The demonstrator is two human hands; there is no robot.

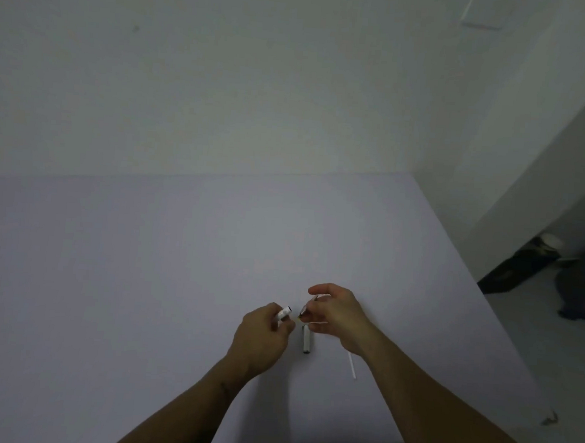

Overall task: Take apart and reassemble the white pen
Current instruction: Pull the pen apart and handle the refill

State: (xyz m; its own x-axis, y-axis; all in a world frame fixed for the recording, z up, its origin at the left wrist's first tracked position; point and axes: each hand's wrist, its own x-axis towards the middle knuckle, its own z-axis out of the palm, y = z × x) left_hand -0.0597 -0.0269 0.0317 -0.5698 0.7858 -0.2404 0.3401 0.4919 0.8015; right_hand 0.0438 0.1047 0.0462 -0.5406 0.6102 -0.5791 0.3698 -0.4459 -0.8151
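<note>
The white pen lies in pieces near the front of the pale table (pixel 144 263). My left hand (pixel 260 339) is closed around a short white barrel section (pixel 285 312), whose dark open end points right. My right hand (pixel 335 314) pinches a small dark tip piece (pixel 303 311) between thumb and fingers, a short gap from that open end. Another white pen section (pixel 306 340) rests on the table just below and between my hands. A thin white refill tube (pixel 351 364) lies on the table under my right wrist, partly hidden by it.
The table meets a plain wall at the back and another wall on the right. Its right edge runs diagonally, with floor beyond it holding a dark bag (pixel 518 266) and other dark items. A small dark scrap (pixel 550 419) lies near that edge.
</note>
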